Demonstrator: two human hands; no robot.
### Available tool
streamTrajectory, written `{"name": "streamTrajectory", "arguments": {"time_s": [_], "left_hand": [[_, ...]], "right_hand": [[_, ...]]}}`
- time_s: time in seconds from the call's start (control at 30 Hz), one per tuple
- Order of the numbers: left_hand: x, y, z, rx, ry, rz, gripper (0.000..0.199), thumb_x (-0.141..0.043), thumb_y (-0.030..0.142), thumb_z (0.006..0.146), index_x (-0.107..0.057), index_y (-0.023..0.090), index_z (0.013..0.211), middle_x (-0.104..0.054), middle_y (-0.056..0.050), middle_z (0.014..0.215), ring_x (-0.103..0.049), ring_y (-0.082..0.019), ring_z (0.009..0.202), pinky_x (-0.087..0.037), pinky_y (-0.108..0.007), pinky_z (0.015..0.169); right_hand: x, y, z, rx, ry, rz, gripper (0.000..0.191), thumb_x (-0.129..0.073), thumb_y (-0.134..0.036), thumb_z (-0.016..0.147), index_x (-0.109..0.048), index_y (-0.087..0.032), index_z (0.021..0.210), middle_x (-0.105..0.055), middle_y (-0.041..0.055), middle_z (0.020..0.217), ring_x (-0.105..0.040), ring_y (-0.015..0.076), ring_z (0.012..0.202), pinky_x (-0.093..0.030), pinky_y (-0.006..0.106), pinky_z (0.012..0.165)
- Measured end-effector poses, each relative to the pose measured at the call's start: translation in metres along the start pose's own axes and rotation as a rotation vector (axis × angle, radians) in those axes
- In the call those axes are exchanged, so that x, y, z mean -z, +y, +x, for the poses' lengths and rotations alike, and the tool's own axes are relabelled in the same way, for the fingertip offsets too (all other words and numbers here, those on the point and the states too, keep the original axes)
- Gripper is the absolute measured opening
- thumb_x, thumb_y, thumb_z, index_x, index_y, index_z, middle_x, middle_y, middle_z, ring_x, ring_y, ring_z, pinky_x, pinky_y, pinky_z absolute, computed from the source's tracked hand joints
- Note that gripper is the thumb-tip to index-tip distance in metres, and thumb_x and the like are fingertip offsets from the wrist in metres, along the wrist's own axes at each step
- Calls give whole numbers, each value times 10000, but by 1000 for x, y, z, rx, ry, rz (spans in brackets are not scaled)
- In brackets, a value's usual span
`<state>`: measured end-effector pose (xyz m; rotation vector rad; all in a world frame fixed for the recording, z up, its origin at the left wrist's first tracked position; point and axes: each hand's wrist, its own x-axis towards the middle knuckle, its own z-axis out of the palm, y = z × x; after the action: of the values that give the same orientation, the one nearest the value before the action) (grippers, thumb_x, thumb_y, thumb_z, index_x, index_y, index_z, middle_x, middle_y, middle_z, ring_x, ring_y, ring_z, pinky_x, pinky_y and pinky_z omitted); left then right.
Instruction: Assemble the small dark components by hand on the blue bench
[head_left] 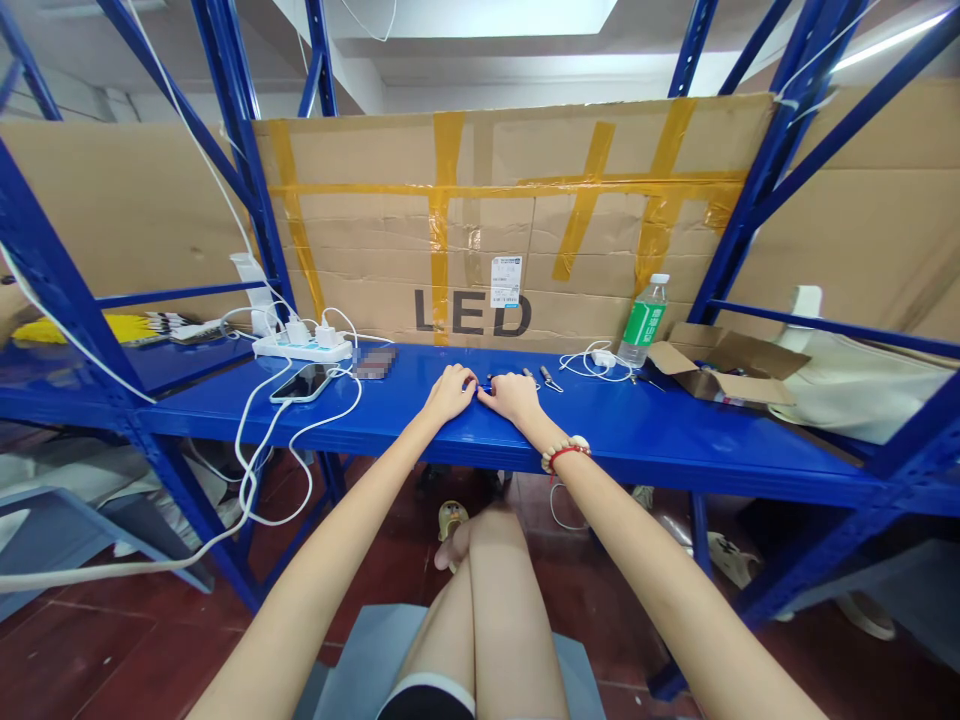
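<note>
Both hands rest close together over the middle of the blue shelf (390,420). The fingers of my left hand (451,392) are curled and pressed together at a small dark item, too small to make out. My right hand (511,397), with a beaded bracelet (566,453) at its wrist, is closed in the same way, its fingertips just right of the left ones. Just beyond and right of my right hand lie small grey metal pieces with loops (550,378).
At the left are a power strip (304,346) with chargers, a phone (301,383) and white cables. A coiled cable (600,360), a bottle (645,322) and an open carton (731,365) stand right. Taped cardboard (360,250) closes the back.
</note>
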<state>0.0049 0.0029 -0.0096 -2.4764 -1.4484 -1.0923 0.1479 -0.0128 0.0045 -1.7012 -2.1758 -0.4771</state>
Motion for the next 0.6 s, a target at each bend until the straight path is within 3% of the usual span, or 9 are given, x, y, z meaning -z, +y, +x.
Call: {"name": "streamTrajectory", "arguments": {"time_s": [0.37,0.6], "left_hand": [[0,-1,0,3,-1,-9,147,-440,186,843,-582,201,809,-563,-40,858,-501,-199,894,-440,-339,836],[0,-1,0,7,-10,2,145,-435,178,835,-577,200,812,-563,-44,861,-498,-205,901,-440,-345,839]], "right_hand": [[0,1,0,-14,-22,19,415,-407,-438,863,-708,-152,859,-696,130,835,-641,222,818,-420,264,678],[-2,2,0,65,-34,74,341,-449,-418,861,-704,-200,801,-707,73,833,-630,189,847,-391,233,666]]}}
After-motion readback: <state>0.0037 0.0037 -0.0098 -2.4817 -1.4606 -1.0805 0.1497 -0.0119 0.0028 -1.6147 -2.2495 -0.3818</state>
